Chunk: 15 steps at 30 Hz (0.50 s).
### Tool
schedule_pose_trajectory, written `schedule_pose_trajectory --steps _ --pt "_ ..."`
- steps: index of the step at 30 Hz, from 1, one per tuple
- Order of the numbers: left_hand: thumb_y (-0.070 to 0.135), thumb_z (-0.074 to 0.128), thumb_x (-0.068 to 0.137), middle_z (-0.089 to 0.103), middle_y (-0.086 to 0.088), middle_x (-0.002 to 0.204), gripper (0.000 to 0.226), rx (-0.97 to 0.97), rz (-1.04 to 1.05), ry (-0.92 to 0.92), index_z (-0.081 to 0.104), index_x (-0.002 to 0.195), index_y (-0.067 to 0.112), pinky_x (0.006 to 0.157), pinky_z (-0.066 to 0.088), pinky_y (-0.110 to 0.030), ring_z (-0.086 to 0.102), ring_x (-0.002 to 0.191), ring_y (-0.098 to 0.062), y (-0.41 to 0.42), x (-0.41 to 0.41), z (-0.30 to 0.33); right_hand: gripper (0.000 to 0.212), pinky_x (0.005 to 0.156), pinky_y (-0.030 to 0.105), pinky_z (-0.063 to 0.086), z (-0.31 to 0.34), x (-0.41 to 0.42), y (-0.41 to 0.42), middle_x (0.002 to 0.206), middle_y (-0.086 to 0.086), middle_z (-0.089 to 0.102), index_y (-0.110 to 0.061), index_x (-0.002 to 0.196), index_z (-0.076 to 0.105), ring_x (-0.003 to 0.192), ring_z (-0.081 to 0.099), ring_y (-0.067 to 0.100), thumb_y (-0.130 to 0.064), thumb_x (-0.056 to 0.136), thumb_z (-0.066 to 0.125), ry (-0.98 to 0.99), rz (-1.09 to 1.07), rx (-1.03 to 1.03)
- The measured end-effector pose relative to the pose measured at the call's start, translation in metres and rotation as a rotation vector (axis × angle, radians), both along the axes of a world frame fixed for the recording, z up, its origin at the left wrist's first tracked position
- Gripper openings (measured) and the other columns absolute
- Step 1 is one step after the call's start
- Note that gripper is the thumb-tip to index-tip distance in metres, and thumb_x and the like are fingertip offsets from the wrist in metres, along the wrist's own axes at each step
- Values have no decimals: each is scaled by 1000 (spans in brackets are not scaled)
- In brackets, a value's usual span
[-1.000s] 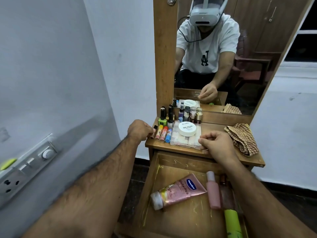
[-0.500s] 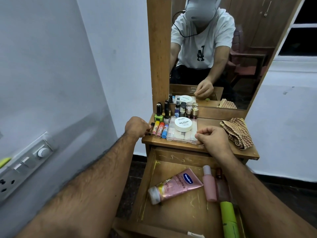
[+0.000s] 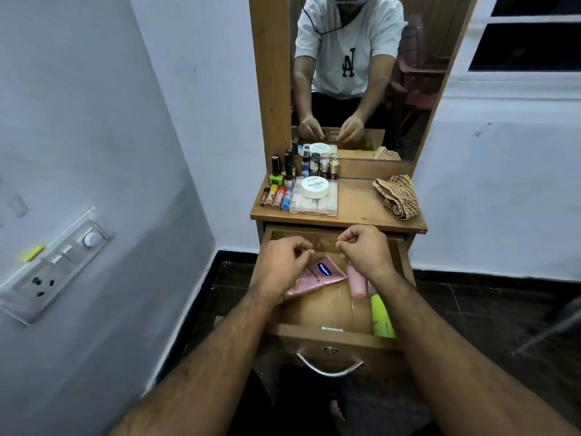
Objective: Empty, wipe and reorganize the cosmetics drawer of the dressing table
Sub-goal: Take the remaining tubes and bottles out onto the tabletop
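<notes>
The dressing table (image 3: 355, 212) and its drawer (image 3: 333, 339) are made of brown wood with a smooth, slightly shiny finish, and a polished metal handle (image 3: 329, 368) is fixed on the drawer front. A glossy pink plastic tube (image 3: 317, 276) is seen inside. A checked woven cloth (image 3: 397, 196), matt and crumpled, is laid on the top.

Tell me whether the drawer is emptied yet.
Not yet. The open drawer holds a pink tube, a pink bottle and a green bottle.
</notes>
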<state>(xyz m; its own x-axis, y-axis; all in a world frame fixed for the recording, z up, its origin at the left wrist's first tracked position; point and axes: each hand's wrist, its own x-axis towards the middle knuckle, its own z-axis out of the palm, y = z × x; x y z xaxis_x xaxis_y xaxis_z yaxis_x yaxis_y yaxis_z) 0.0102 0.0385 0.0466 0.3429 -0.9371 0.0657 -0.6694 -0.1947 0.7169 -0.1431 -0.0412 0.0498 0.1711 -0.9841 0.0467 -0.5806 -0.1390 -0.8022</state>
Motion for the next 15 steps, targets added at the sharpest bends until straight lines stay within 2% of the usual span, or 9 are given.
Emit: schedule_pose_trajectory --steps 2,5,8,10,12,14,15 --pt "25 66 93 70 13 106 18 48 -22 -52 71 109 26 85 51 -21 60 91 1 9 -6 -7 22 68 31 58 -6 -11 13 70 -3 70 -22 67 66 70 68 15 -8 83 72 63 -5 3" --pt "23 67 91 71 10 109 17 123 -93 -109 73 107 25 88 51 -23 61 95 -2 13 -13 -19 17 68 29 55 -18 -34 25 82 -5 71 -24 74 68 77 66 12 -13 88 67 185 -28 21" --pt "24 70 89 72 9 105 16 163 -139 -143 75 104 25 87 53 -27 63 94 -5 7 -20 -23 14 80 39 57 -24 -56 23 88 1 74 -19 82 75 84 67 20 -11 87 64 195 -143 2" --pt "19 70 88 71 13 91 13 114 -144 -105 76 98 24 79 49 -16 61 85 -1 0 -28 -23 18 88 39 55 -25 -68 18 97 7 75 -12 95 77 94 68 26 -6 87 62 170 -264 -24" --pt "14 69 87 64 17 78 12 70 -115 -49 75 91 23 64 37 -3 56 73 5 -9 -38 -22 20 89 40 55 -24 -76 15 98 11 75 -7 101 76 96 68 31 -4 88 61 117 -372 -69" --pt "16 70 86 67 13 80 8 75 -72 6 73 90 22 63 40 -7 58 73 4 -21 -50 -27 20 88 39 56 -26 -79 17 96 13 75 -6 102 76 93 70 31 -5 89 61 92 -419 -106" --pt "18 72 85 69 8 83 5 91 -50 28 73 88 21 68 45 -15 63 79 -4 -26 -55 -31 20 88 36 56 -28 -78 18 97 13 75 -6 104 75 93 70 30 -5 90 61 102 -418 -124"
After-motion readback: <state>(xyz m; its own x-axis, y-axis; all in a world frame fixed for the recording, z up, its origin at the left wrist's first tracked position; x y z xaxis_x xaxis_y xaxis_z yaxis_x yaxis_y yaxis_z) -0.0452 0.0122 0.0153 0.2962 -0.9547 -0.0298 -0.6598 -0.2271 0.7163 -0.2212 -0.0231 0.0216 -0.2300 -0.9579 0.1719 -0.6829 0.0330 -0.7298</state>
